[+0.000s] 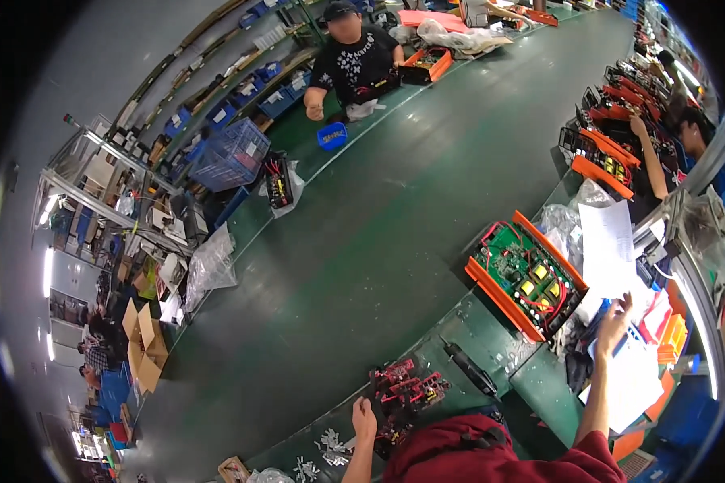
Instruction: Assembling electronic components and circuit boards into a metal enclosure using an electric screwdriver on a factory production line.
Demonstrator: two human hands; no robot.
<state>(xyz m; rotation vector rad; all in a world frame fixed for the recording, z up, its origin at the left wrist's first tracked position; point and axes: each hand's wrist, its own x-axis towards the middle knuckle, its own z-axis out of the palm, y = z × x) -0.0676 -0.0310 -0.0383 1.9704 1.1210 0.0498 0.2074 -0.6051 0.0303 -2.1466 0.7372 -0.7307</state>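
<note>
My left hand is at the near edge of the bench, just left of a cluster of small red and black circuit assemblies. Its fingers are turned from view, so whether they are closed is unclear. To the right, my right hand reaches forward over white papers, its fingers apart and nothing visible in them. Left of that hand sits an opened device with orange side panels, a green circuit board, yellow components and red wires. A black electric screwdriver lies between the device and the red assemblies.
Small silvery pieces lie scattered at the near edge. A long green conveyor runs past the bench. Across it, a person stands by a blue bin and an orange-cased device. More orange devices line the right side.
</note>
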